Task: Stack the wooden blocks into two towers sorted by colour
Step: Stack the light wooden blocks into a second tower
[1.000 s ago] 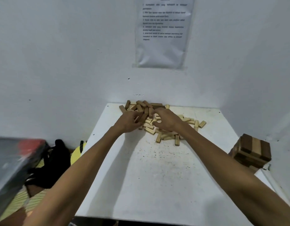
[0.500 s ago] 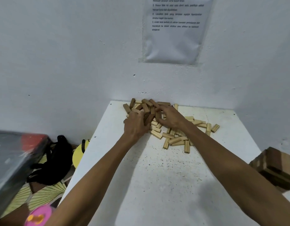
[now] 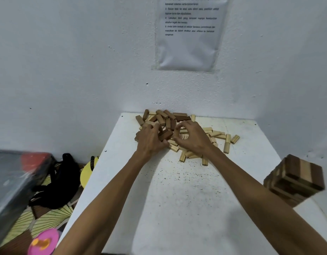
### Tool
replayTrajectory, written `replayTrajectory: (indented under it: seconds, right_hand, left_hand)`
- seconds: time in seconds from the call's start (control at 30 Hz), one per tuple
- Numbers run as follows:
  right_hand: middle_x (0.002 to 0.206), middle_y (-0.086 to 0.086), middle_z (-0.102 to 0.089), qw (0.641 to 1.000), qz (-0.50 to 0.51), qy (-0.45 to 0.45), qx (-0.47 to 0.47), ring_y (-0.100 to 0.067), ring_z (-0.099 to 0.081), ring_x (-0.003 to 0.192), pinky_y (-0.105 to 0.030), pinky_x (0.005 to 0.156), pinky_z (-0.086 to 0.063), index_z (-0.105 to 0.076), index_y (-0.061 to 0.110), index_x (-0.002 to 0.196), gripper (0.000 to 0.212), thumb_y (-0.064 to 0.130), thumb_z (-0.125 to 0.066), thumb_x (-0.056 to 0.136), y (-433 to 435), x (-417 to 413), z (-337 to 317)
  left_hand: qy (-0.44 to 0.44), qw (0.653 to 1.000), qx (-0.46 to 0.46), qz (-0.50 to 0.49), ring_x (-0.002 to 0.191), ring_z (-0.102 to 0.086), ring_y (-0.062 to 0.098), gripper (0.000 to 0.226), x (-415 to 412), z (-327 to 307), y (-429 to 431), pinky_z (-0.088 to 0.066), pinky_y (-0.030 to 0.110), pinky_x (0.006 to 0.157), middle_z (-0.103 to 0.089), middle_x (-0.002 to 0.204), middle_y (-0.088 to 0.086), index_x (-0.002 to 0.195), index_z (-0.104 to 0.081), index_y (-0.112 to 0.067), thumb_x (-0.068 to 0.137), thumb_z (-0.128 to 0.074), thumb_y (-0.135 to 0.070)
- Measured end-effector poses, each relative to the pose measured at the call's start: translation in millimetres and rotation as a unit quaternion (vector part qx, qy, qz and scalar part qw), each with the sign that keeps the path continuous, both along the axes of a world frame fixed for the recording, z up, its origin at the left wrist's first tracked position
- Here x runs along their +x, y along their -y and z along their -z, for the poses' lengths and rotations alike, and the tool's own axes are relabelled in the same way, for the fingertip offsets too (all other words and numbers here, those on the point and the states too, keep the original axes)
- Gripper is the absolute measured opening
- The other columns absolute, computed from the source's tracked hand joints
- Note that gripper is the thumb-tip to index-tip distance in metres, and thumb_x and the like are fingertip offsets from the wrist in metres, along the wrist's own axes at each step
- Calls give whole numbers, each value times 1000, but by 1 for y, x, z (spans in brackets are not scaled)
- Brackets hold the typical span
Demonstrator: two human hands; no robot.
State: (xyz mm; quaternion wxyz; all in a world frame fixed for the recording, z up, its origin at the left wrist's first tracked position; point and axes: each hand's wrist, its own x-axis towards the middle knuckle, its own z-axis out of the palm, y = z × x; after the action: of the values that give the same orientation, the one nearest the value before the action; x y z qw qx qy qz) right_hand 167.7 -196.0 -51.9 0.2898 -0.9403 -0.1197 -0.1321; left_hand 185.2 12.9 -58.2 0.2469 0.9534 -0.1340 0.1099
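A loose pile of wooden blocks lies at the far end of the white table (image 3: pixel 186 199), against the wall. Dark brown blocks (image 3: pixel 166 116) are heaped on the left, pale blocks (image 3: pixel 217 134) spread to the right. My left hand (image 3: pixel 149 140) lies on the left of the pile, its fingers curled round dark brown blocks (image 3: pixel 165 134). My right hand (image 3: pixel 194 137) is over the middle of the pile with thumb and fingers curled into a ring above the pale blocks; what it holds is hidden.
A stacked tower of mixed dark and pale blocks (image 3: pixel 295 179) stands at the table's right edge. A printed sheet (image 3: pixel 188 34) hangs on the wall. Left of the table are a black bag (image 3: pixel 61 181), a yellow object (image 3: pixel 87 173), a pink lid (image 3: pixel 43 242) and a dark box (image 3: pixel 13 181).
The view has tilted down and to the left. My left hand has closed on dark blocks at the pile's left; my right hand has curled over the middle.
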Motion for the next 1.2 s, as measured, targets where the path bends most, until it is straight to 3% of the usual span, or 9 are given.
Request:
replayTrajectory:
  seconds: [0.17, 0.37, 0.63, 0.7, 0.8, 0.87, 0.97, 1.2]
  right_hand:
    - [125, 8, -63, 1000, 6, 13, 10, -16, -51, 119, -40, 94, -50, -65, 27, 120, 45, 46, -78, 82, -1, -54, -2]
    - [124, 11, -63, 1000, -4, 18, -6, -17, -52, 118, -35, 91, -51, -66, 27, 119, 42, 43, -79, 82, 0, -140, 11]
    - [124, 18, -56, 999, -8, -27, -18, -12, -46, 118, -39, 92, -47, -62, 33, 122, 47, 57, -69, 83, -4, -205, 38]
    - [124, 17, -56, 1000, -6, -27, -15, -12, -46, 118, -39, 92, -44, -62, 33, 121, 48, 60, -69, 83, -6, -208, 40]
    - [125, 16, -55, 999, -1, -34, -17, -13, -46, 120, -39, 93, -41, -61, 34, 122, 49, 61, -70, 82, -7, -207, 38]
    - [126, 16, -54, 999, 3, -38, -19, -13, -45, 121, -39, 94, -39, -61, 34, 122, 50, 63, -68, 82, -8, -205, 37]
    - [126, 16, -53, 999, 10, -33, -15, -13, -44, 122, -36, 94, -33, -60, 35, 122, 48, 60, -70, 83, -12, -206, 37]
    - [128, 15, -52, 999, 21, -37, -19, -13, -42, 124, -36, 96, -32, -59, 34, 125, 48, 58, -71, 85, -14, -208, 39]
  left_hand:
    - [26, 996, -83, 26, 97, -58, 31, 41, -37, -1, -7, -52, 40, 74, -63, 101, 13, 104, -66, -15, 70, -77, -35]
    - [-27, 997, -65, 44, 83, -54, 23, 40, -120, 10, -19, -38, 29, 69, -59, 95, 5, 116, -66, -26, 77, -74, -34]
    - [-38, 994, -81, 66, 86, -57, 22, 43, -191, 23, -21, -49, 34, 76, -57, 98, 1, 118, -68, -24, 78, -80, -34]
    - [-42, 992, -91, 74, 89, -57, 17, 43, -195, 23, -24, -48, 31, 78, -57, 99, -2, 117, -68, -24, 80, -81, -42]
    - [-29, 992, -98, 71, 94, -55, 13, 43, -196, 23, -28, -42, 27, 77, -62, 100, -6, 116, -68, -25, 88, -62, -57]
    - [-22, 994, -85, 66, 98, -56, 17, 40, -195, 22, -28, -41, 28, 81, -65, 103, -4, 117, -69, -22, 91, -57, -48]
    - [-3, 996, -70, 60, 101, -56, 20, 26, -192, 26, -30, -42, 29, 83, -66, 105, -3, 117, -69, -20, 93, -66, -30]
    - [11, 998, -34, 58, 108, -56, 22, 25, -184, 36, -29, -46, 34, 87, -65, 114, -3, 120, -72, -22, 96, -66, -27]
